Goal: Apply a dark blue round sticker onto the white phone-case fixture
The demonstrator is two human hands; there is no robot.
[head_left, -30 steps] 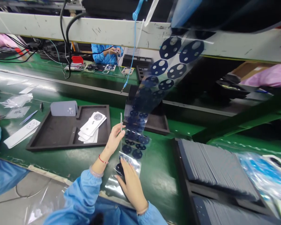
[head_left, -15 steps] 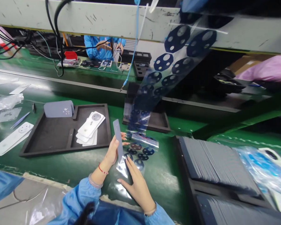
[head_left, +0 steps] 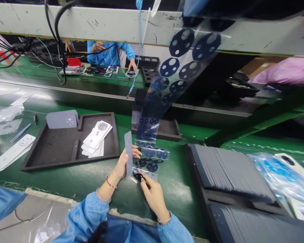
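My left hand (head_left: pixel 124 163) grips a thin grey panel (head_left: pixel 128 152), held upright on edge over the green bench. My right hand (head_left: pixel 152 194) pinches a dark round sticker (head_left: pixel 138 175) at the low end of a long clear film strip (head_left: pixel 167 84). The strip carries several dark blue round stickers and hangs down from above the bench at the upper right. Both sleeves are light blue.
A black tray (head_left: pixel 55 148) at left holds white plates (head_left: pixel 97 136) and a grey panel (head_left: pixel 62 118). A smaller black tray (head_left: pixel 167 130) lies behind the strip. Stacks of grey panels (head_left: pixel 230 172) fill trays at right. Another person in blue (head_left: pixel 108 52) works across the line.
My right hand has closed from flat fingers into a pinch on a sticker at the strip's end. The film's lower end has shifted, and the grey panel stands a little more upright.
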